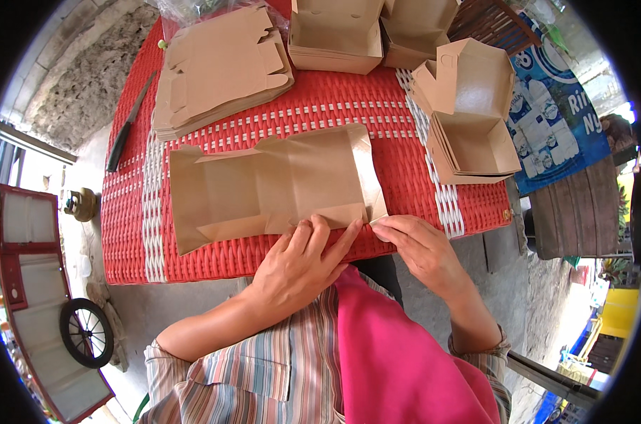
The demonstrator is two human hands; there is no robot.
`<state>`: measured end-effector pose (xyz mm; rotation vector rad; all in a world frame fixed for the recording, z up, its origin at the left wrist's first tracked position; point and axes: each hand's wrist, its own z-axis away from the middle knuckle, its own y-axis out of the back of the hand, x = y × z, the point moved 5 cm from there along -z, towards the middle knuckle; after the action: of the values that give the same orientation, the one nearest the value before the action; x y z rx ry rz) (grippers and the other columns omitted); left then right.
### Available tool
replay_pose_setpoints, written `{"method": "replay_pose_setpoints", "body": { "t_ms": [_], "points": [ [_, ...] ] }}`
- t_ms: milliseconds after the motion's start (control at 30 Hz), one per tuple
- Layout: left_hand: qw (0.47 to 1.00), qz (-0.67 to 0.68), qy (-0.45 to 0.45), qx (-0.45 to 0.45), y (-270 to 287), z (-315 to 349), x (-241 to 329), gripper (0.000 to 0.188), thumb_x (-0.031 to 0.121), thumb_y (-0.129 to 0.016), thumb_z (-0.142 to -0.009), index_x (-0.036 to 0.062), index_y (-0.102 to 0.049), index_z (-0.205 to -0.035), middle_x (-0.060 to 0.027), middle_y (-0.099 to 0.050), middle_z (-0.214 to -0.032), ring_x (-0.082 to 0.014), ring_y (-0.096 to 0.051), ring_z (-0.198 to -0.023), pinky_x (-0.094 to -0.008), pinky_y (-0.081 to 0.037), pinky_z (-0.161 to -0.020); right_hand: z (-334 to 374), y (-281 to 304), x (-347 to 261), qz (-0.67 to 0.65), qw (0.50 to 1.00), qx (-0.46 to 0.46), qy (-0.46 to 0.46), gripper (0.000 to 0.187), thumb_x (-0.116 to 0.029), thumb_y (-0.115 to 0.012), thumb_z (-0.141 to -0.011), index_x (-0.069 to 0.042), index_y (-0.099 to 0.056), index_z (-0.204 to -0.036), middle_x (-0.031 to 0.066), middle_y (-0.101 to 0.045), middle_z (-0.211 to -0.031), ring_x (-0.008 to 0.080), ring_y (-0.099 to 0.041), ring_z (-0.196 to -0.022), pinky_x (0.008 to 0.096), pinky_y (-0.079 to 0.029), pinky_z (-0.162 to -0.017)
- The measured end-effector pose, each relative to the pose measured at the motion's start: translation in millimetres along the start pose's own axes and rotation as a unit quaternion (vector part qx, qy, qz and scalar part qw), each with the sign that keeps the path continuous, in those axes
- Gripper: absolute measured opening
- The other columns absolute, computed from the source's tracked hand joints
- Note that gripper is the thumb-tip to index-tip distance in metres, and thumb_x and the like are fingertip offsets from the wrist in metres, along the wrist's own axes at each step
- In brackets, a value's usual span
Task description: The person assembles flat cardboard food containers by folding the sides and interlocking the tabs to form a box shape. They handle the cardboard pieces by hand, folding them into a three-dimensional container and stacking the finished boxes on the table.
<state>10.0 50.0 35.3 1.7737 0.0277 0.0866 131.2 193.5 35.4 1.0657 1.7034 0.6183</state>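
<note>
An unfolded brown cardboard food box [264, 180] lies on the red woven table, its near side flap and right end partly bent up. My left hand [298, 265] rests on its near edge with the fingers stretched out and apart, the index finger reaching toward the right corner. At that corner my right hand [423, 254] pinches the small flap between thumb and fingers. The inner face of the cardboard is glossy, and creases cross it.
A stack of flat box blanks [218, 67] lies at the far left, beside a black-handled knife [126, 134]. Nested folded boxes [476, 145] stand at the right, with more open boxes [336, 39] at the back. A blue printed sheet [557, 113] hangs past the table's right edge.
</note>
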Motion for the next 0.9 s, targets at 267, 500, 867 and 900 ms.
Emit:
{"method": "replay_pose_setpoints", "body": {
  "t_ms": [267,500,867,900],
  "points": [
    [1.000,0.023,0.013,-0.015,-7,-6,0,0.070,0.043,-0.068,-0.083,0.0159,-0.047,-0.145,-0.0144,-0.052,-0.119,-0.0248,-0.054,-0.093,-0.0383,-0.049,-0.086,-4,-1,9,-0.044,0.998,0.041,-0.007,0.029,0.003,-0.070,-0.076,-0.001,-0.067,-0.104,0.0091,-0.066,-0.102,0.0256,-0.066,-0.093,0.0335,-0.057,-0.078],
    [0.998,0.054,-0.001,-0.010,-11,-7,0,0.071,0.039,-0.069,-0.083,0.0078,-0.047,-0.143,-0.0150,-0.050,-0.127,-0.0248,-0.055,-0.104,-0.0396,-0.046,-0.094,-19,4,16,-0.046,0.997,0.048,-0.039,0.016,0.001,-0.074,-0.075,-0.002,-0.069,-0.089,0.0072,-0.068,-0.088,0.0248,-0.064,-0.083,0.0352,-0.051,-0.072],
    [0.996,0.082,-0.029,-0.008,-20,-8,3,0.072,0.031,-0.068,-0.085,0.0015,-0.041,-0.145,-0.0170,-0.044,-0.142,-0.0294,-0.050,-0.127,-0.0418,-0.043,-0.106,-36,-9,35,-0.093,0.968,0.023,-0.231,0.012,-0.009,-0.068,-0.085,-0.003,-0.066,-0.095,0.0080,-0.062,-0.082,0.0265,-0.059,-0.080,0.0377,-0.045,-0.076],
    [0.997,0.076,-0.031,-0.012,-20,-9,3,0.072,0.030,-0.068,-0.085,0.0022,-0.041,-0.146,-0.0170,-0.044,-0.142,-0.0296,-0.050,-0.126,-0.0421,-0.044,-0.106,-37,-9,35,-0.092,0.967,0.025,-0.235,0.013,-0.008,-0.069,-0.084,-0.003,-0.066,-0.096,0.0081,-0.061,-0.081,0.0265,-0.059,-0.080,0.0378,-0.045,-0.075]
  ]
}}
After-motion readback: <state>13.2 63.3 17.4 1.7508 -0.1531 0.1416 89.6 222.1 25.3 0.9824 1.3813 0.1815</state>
